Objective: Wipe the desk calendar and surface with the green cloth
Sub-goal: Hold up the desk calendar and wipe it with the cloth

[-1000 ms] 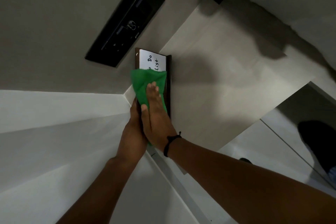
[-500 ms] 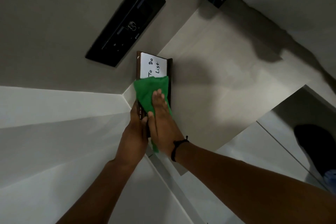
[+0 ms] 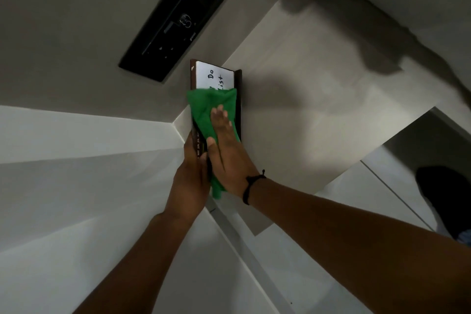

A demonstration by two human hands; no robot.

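Pale panels fill the near part of your view, and both of your bare forearms reach away from you across them. On your right wrist sits a thin black wristband (image 3: pixel 251 187). Your left hand (image 3: pixel 191 181) is clamped on the near left edge of the desk calendar (image 3: pixel 215 78), fingers wrapped round its dark brown frame where small month names are printed. Just beside it, your right hand (image 3: pixel 226 150) lies flat with fingers stretched out, pressing the green cloth (image 3: pixel 204 109) against the calendar's face; it pins the cloth rather than grasping it. A tail of cloth hangs out below your palm. Past the cloth's far edge, the white page shows handwritten "Do" and "List". The calendar stands on the beige surface (image 3: pixel 305 89), which spreads out to the right. Farther off to the left, a long black panel (image 3: pixel 178 18) is set into the grey wall.
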